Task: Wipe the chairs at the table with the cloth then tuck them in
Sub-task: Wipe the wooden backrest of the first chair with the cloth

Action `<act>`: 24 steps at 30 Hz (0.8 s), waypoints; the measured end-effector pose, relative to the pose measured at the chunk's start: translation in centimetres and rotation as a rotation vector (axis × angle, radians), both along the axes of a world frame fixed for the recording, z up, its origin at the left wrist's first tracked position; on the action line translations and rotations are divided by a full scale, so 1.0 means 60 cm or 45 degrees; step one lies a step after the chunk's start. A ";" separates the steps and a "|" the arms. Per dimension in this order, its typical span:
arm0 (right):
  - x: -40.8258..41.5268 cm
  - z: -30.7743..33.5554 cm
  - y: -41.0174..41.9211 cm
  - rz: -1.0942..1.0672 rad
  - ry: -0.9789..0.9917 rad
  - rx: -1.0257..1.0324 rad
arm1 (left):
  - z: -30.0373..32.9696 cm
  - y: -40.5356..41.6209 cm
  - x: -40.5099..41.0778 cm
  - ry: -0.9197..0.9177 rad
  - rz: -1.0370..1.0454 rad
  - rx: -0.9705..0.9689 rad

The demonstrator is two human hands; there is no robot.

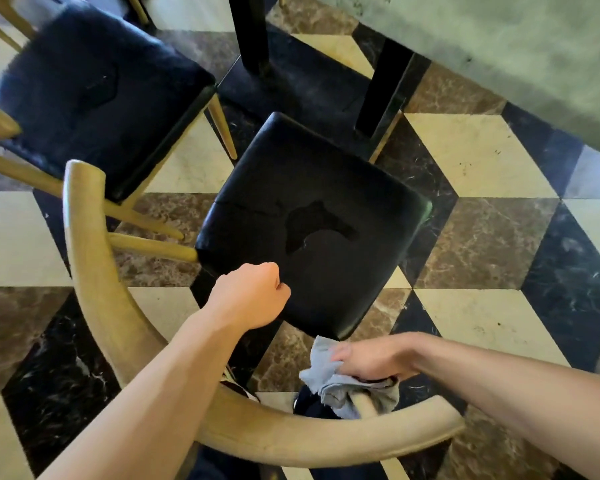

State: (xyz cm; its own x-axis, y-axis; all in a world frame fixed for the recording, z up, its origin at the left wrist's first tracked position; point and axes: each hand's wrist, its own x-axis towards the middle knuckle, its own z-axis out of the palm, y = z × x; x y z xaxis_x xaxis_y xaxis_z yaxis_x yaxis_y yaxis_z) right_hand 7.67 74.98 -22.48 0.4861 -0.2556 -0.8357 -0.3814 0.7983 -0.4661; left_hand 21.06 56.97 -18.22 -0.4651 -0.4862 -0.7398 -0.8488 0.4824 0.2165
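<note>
From the head view, the near chair (312,220) stands pulled out from the tabletop (520,50), its black padded seat just ahead of the left hand's fingers (274,282) and its curved wooden back rail (291,434) sweeping round beneath both forearms. The left hand (253,296) is curled into a loose fist over the seat's near edge; whether it touches the seat I cannot tell, and it holds nothing that shows. The right hand (371,358) has its fingers wrapped over the grey-blue cloth (333,386), pressing it round a wooden post just under the palm, near where the post meets the rail. The cloth looks soft and limp, bunching easily, so it should follow the round wood if kept wrapped. The chair looks stiff and moderately light; the rail looks the best place to grip for pushing it in, since the glossy seat would likely be slippery. A second chair (94,91) stands beyond the left fingers, also untucked.
</note>
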 end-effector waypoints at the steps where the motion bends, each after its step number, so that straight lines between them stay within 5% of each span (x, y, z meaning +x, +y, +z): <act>1: -0.011 0.007 0.001 0.023 0.008 -0.031 | -0.003 0.001 0.001 0.002 -0.004 -0.012; 6: -0.084 0.023 0.013 -0.175 0.124 -0.014 | -0.013 -0.004 0.000 -0.037 -0.104 -0.091; 10: -0.149 0.014 0.038 -0.684 0.288 -0.144 | -0.010 -0.016 -0.043 -0.164 -0.298 -0.049; 19: -0.299 -0.041 0.024 -1.541 1.026 -0.494 | -0.042 -0.031 -0.160 -0.021 -0.336 -0.111; 24: -0.310 -0.118 -0.007 -1.844 1.480 -0.462 | -0.096 -0.097 -0.194 0.077 -0.412 -0.172</act>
